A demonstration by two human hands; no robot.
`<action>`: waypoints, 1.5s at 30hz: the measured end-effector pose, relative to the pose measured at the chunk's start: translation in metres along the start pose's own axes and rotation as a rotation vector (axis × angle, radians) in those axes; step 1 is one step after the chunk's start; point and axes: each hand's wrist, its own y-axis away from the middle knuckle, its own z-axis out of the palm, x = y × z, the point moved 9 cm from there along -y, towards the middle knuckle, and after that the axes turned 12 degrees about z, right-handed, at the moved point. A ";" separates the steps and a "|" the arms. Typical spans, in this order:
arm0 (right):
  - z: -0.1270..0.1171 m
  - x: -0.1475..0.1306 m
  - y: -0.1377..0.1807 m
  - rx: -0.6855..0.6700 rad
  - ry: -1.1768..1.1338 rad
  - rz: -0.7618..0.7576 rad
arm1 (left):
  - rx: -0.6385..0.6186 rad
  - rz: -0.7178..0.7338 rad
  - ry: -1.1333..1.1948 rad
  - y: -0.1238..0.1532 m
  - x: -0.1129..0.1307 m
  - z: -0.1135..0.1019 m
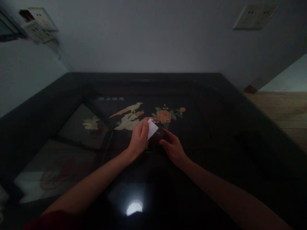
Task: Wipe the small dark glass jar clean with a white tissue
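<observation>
Over the middle of a glossy black table, my two hands meet around a small dark object. My left hand (pixel 141 134) is closed with a white piece of paper or tissue (pixel 152 128) pinched under the thumb, and this lies against the dark object. My right hand (pixel 174 147) grips the small dark brown, shiny object (pixel 157 136) from its right side, thumb nearest me. Dim light and the fingers hide much of it, so I cannot tell its exact kind.
The black table (pixel 203 179) has a bird and flower picture (pixel 164 116) in its top, with reflections at left. A pale wall (pixel 144 41) stands behind it. Sockets (pixel 255 16) sit on the wall at right, and more sockets (pixel 39 30) at left. Wooden floor (pixel 285 108) shows at right.
</observation>
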 end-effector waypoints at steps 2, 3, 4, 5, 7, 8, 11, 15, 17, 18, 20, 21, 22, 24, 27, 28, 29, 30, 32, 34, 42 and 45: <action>0.000 -0.001 0.000 -0.009 0.004 -0.019 | -0.057 0.196 -0.154 0.000 0.020 0.002; 0.001 -0.002 -0.001 -0.014 0.010 -0.025 | -0.082 0.282 -0.217 0.001 0.028 0.005; 0.002 -0.002 -0.001 -0.015 0.014 -0.028 | -0.104 0.353 -0.269 0.002 0.033 0.007; 0.002 -0.003 0.000 -0.012 0.013 -0.025 | -0.121 0.412 -0.312 0.003 0.038 0.008; 0.003 -0.004 0.000 -0.004 0.011 -0.011 | -0.158 0.518 -0.365 0.005 0.043 0.012; 0.003 -0.004 0.000 -0.002 0.012 -0.005 | -0.178 0.567 -0.370 0.007 0.046 0.014; 0.006 -0.006 0.002 -0.008 0.006 0.013 | -0.187 0.613 -0.307 0.008 0.047 0.014; 0.006 -0.006 0.003 -0.005 -0.041 0.055 | -0.084 0.359 -0.101 0.000 0.027 0.004; 0.007 -0.004 0.004 -0.025 -0.061 0.073 | -0.030 0.178 0.024 -0.001 0.012 0.002; 0.008 -0.004 0.004 -0.034 -0.069 0.073 | -0.002 0.099 0.076 -0.001 0.005 0.001; 0.009 -0.005 0.003 -0.047 -0.073 0.059 | 0.049 0.009 0.139 0.002 -0.002 0.000; 0.009 -0.006 0.003 -0.052 -0.071 0.053 | 0.068 0.011 0.150 0.003 -0.002 -0.001; 0.009 -0.005 0.002 -0.056 -0.068 0.050 | 0.081 0.039 0.151 0.004 0.001 -0.002; 0.008 -0.003 0.001 -0.066 -0.059 0.061 | 0.087 0.138 0.135 0.005 0.009 -0.004; 0.007 0.001 0.000 -0.059 -0.045 0.073 | 0.079 0.281 0.099 0.005 0.019 -0.006; 0.007 0.002 0.000 -0.063 -0.041 0.072 | 0.079 0.310 0.090 0.005 0.020 -0.007; 0.008 0.002 0.001 -0.073 -0.038 0.072 | 0.082 0.334 0.084 0.005 0.021 -0.007; 0.011 0.002 0.001 -0.092 -0.036 0.071 | 0.086 0.351 0.079 0.004 0.021 -0.008; 0.016 0.002 0.003 -0.141 -0.028 0.069 | 0.093 0.363 0.070 0.003 0.019 -0.009; 0.019 0.002 0.003 -0.171 -0.011 0.062 | 0.089 0.350 0.061 0.001 0.016 -0.008; 0.005 0.001 -0.001 -0.096 0.008 0.005 | -0.056 0.252 0.005 -0.001 0.011 0.005; 0.004 -0.001 -0.002 -0.075 0.001 -0.020 | -0.028 0.061 0.054 -0.004 -0.004 0.005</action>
